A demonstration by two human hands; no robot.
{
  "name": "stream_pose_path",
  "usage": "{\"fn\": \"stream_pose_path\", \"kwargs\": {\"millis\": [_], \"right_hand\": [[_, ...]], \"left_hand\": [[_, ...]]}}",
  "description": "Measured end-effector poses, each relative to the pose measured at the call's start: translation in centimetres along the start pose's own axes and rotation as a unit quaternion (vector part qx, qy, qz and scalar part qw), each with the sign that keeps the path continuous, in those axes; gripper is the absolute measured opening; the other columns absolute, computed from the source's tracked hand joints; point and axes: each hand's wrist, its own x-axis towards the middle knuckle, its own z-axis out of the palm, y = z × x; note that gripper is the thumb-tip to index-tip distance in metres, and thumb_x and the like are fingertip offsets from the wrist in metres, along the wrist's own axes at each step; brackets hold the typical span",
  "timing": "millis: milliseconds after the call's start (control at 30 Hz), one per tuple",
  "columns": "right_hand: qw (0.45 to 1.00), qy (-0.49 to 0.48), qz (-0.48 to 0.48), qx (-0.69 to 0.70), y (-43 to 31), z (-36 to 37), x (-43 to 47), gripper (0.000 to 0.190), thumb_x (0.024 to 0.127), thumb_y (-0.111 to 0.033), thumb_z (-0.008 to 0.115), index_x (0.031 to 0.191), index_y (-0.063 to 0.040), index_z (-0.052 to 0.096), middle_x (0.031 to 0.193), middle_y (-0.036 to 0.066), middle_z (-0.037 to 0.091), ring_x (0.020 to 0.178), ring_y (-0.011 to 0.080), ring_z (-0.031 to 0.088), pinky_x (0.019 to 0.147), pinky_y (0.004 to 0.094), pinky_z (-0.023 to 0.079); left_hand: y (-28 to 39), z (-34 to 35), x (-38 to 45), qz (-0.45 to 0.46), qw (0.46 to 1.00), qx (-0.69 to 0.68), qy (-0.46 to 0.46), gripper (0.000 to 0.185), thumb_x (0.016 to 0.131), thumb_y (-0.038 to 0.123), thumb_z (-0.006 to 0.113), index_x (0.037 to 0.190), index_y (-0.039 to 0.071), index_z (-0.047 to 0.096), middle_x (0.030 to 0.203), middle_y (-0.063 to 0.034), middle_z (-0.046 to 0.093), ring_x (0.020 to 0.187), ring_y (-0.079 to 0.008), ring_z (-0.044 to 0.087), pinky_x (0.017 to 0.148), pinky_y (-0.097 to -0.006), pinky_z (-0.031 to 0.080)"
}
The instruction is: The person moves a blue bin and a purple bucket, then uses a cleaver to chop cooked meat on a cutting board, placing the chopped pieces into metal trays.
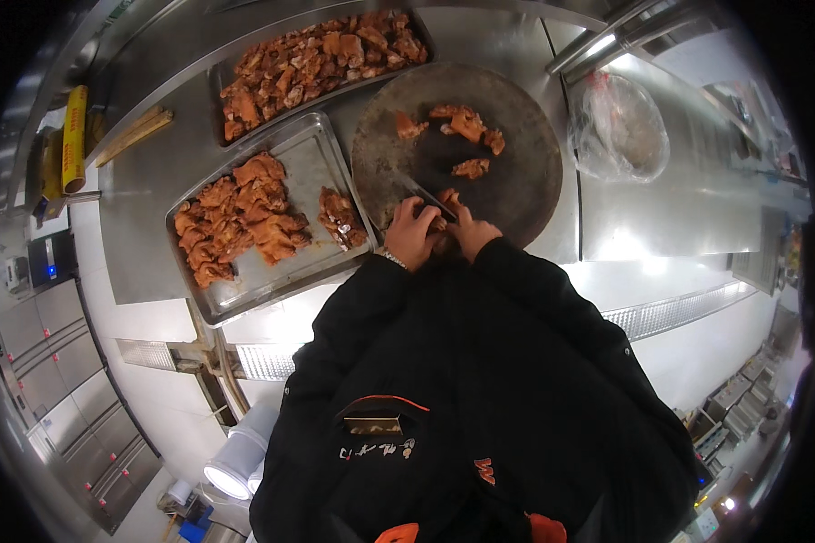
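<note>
On a round, dark chopping block (516, 183), my left hand (411, 234) grips a piece of browned meat, mostly hidden under its fingers. My right hand (472, 231) is beside it, its fingers closed at the near end of a knife (429, 194); the handle is hidden. The blade points up and left, between the hands. A bit of meat (451, 197) shows at my right fingertips. Several browned pieces (467, 124) lie farther up the block. Left of it, a metal tray (312, 146) holds larger browned pieces (244, 210) and a separate piece (341, 218) near its right side.
Behind the near tray, a second tray (219, 112) is heaped with chopped browned meat (312, 64). Wooden sticks (134, 136) and a yellow roll box (74, 139) are at the left. A clear plastic bag (621, 129) sits on the steel counter (672, 210) at the right.
</note>
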Motion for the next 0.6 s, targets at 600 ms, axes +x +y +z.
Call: {"fn": "stream_pose_path", "kwargs": {"millis": [600], "right_hand": [[0.969, 0.169, -0.026, 0.177, 2.4, -2.4, -4.1, 0.038, 0.1, -0.041, 0.047, 0.111, -0.005, 0.048, 0.077, 0.03, 0.063, 0.077, 0.0508, 0.06, 0.066, 0.0562, 0.046]], "left_hand": [[-2.9, 1.5, -0.6, 0.054, 0.989, 0.026, 0.135, 0.044, 0.077, 0.005, 0.072, 0.114, 0.004, 0.049, 0.128, -0.021, 0.044, 0.12, -0.0438, 0.044, 0.096, -0.0481, 0.042]]}}
